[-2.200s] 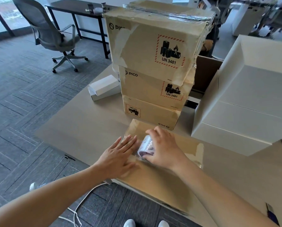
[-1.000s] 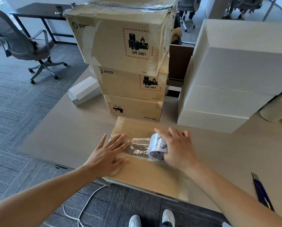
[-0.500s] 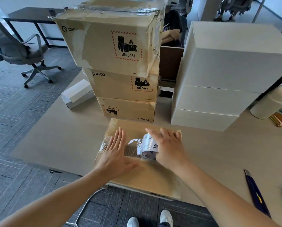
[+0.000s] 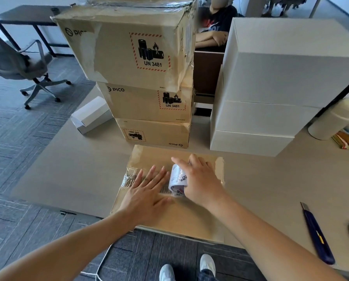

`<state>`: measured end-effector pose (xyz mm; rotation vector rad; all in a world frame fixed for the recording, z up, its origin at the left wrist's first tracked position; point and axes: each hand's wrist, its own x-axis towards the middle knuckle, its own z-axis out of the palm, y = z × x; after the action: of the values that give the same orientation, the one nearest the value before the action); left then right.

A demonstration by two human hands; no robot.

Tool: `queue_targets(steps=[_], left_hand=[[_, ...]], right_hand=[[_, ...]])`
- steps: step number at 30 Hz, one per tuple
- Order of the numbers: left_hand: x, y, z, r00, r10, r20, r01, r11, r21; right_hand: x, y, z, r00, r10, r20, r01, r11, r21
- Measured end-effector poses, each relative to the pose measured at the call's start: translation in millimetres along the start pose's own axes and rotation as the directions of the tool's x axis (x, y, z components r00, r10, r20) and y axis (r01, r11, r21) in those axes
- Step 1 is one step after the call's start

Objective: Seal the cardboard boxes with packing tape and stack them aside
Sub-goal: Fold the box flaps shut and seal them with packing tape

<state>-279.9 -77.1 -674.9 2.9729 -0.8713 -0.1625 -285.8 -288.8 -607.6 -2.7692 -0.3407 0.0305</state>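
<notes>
A flat brown cardboard box (image 4: 181,218) lies at the near edge of the desk. My right hand (image 4: 202,179) grips a roll of clear packing tape (image 4: 177,179) on the box's top. A shiny strip of tape (image 4: 132,178) runs from the roll to the box's left edge. My left hand (image 4: 147,193) lies flat on that strip, fingers spread. Behind stands a stack of three brown PICO boxes (image 4: 147,102).
White boxes (image 4: 270,98) are stacked at the right back. A small white box (image 4: 90,116) lies left of the brown stack. A blue utility knife (image 4: 317,238) lies on the desk (image 4: 78,175) at right. A person sits behind the stacks. An office chair (image 4: 17,65) stands at left.
My right hand drew the roll rightward, laying tape across the box top. My left hand shifted along the strip, pressing it flat. The view moved closer.
</notes>
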Motion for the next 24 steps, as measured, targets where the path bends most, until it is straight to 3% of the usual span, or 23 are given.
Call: queue_targets(steps=[5,9,12,15,19,24], left_hand=[[4,5,-5,0.991,0.135,0.000,-0.135,0.990,0.029],[15,25,-13,0.993,-0.030,0.115,0.047,0.988,-0.147],[21,36,-5,0.998,-0.022,0.051,0.026,0.998,-0.064],[19,35,4,0.999,0.032,-0.005,-0.032,0.999,-0.039],[20,35,0,0.999,0.033,0.001,-0.033,0.997,-0.068],[20,37,-6,0.999,0.008,0.039,-0.003,0.994,-0.107]], right_hand=[[4,-4,0,1.000,-0.005,0.023,0.004,0.999,0.045],[0,-1,-3,0.999,0.010,0.032,-0.012,0.998,0.070],[0,-2,-6,0.999,-0.023,0.039,0.018,0.993,0.120],[-6,2,-5,0.999,-0.041,0.010,0.037,0.961,0.275],[-28,13,18,0.985,0.134,-0.113,-0.068,0.885,0.461],[-23,4,20,0.952,0.246,-0.184,-0.144,0.886,0.440]])
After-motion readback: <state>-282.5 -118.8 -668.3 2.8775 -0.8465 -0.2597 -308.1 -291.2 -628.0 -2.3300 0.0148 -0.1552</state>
